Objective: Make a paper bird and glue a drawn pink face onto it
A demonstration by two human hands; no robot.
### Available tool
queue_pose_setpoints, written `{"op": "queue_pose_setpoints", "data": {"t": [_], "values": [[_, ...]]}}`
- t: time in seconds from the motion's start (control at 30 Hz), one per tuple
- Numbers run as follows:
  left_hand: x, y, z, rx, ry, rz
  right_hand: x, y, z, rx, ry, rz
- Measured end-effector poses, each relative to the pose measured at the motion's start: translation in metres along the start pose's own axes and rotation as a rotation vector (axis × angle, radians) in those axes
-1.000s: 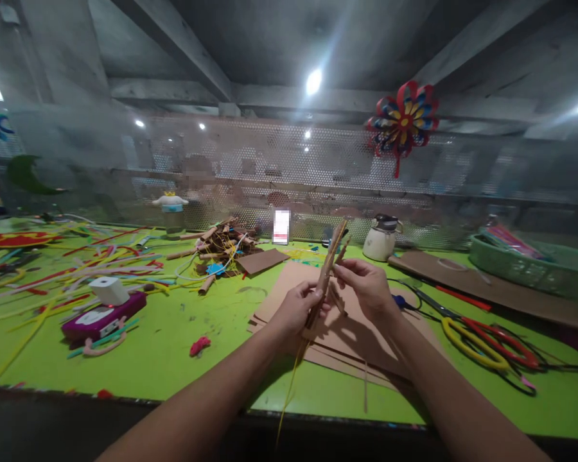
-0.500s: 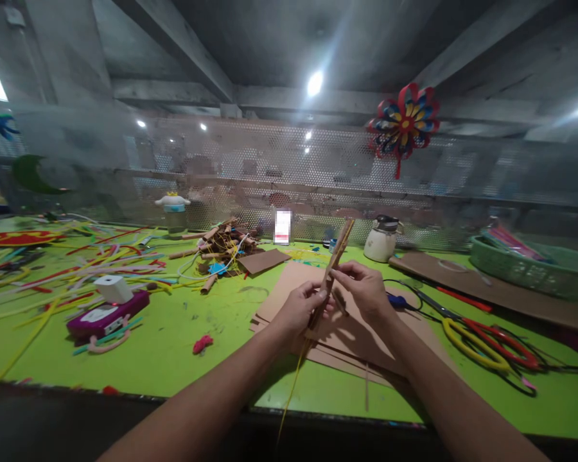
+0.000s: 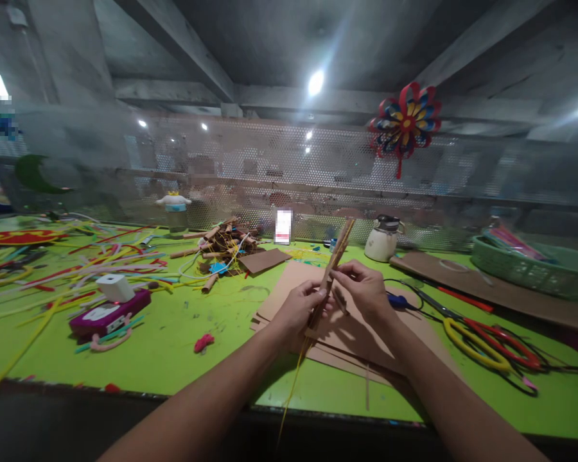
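Note:
A long, narrow piece of folded brown cardboard [image 3: 341, 248] stands tilted between my hands, its top leaning right. My left hand [image 3: 298, 309] is closed round its lower half, thumb on the near side. At mid-length, my right hand [image 3: 366, 290] pinches the cardboard's right edge with thumb and forefinger. A short brown piece sticks out below the right fingers; whether it is joined on is hard to tell. Yellow string [image 3: 293, 389] hangs from the lower end past the table edge. Flat cardboard sheets [image 3: 289, 282] lie stacked beneath both hands.
Scissors [image 3: 476, 343] with yellow and red handles lie at right, near a green basket [image 3: 525, 273]. A white jug [image 3: 381, 240] stands behind. Cardboard rolls [image 3: 224, 247] are heaped back left. A purple power strip [image 3: 110, 314] and coloured pipe cleaners [image 3: 96, 260] cover the left.
Both hands keep nearly the same hold on the cardboard. The whole view has shifted very slightly; nothing on the table has visibly moved.

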State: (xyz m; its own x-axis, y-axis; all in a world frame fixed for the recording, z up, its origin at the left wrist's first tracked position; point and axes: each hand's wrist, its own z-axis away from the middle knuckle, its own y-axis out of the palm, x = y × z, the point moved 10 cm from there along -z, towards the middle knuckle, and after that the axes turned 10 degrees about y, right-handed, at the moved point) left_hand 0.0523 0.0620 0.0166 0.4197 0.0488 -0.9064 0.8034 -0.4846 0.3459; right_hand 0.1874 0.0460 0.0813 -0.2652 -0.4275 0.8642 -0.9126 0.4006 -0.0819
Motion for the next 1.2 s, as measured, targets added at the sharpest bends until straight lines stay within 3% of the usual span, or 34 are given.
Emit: {"op": "queue_pose_setpoints", "data": {"t": [0.57, 1.2], "values": [[-0.007, -0.012, -0.005, -0.046, 0.11, -0.335, 0.003, 0.013, 0.013, -0.033, -0.112, 0.174], [-0.005, -0.015, -0.003, -0.076, 0.135, -0.414, 0.012, 0.017, 0.025, -0.087, -0.198, 0.263]]}}
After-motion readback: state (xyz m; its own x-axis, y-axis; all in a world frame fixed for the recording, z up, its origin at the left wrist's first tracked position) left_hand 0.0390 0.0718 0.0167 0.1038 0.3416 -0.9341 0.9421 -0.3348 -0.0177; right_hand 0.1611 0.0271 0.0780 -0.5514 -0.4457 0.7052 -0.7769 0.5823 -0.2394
